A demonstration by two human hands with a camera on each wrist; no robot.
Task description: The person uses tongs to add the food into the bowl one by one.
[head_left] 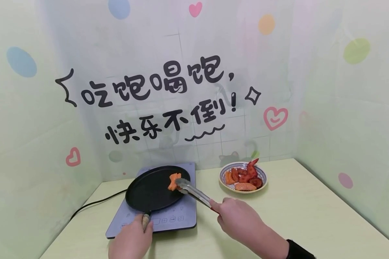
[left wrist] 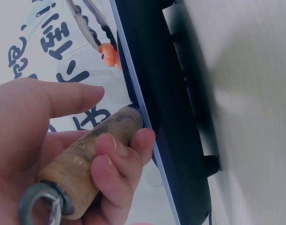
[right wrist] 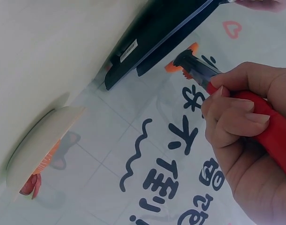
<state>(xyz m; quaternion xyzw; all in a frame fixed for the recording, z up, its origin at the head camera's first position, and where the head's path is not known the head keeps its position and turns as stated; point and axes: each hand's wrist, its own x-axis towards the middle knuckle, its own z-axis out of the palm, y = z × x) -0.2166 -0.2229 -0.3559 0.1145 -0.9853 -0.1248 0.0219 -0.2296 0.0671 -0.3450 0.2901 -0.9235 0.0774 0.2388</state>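
My left hand [head_left: 131, 237] grips the wooden handle [left wrist: 93, 154] of a flat black frying pan [head_left: 149, 190], fingers curled round it in the left wrist view. The pan sits on a grey-blue induction cooker [head_left: 189, 208]. Red-handled metal tongs [head_left: 196, 193] are held in my right hand [head_left: 241, 219], its fingers wrapped about the red grip [right wrist: 269, 122]. Between the tips of the tongs is an orange, bow-shaped food piece [head_left: 174, 181], over the right part of the pan. In the right wrist view this orange piece shows beyond the tong tips, above the pan's rim.
A patterned plate [head_left: 222, 178] with several food pieces, among them a red shrimp-like one [head_left: 252, 168] and a salmon-like slice [head_left: 245, 186], stands right of the cooker. A black cord [head_left: 97, 203] runs left across the table [head_left: 298, 201]. A printed curtain [head_left: 194, 43] closes the back.
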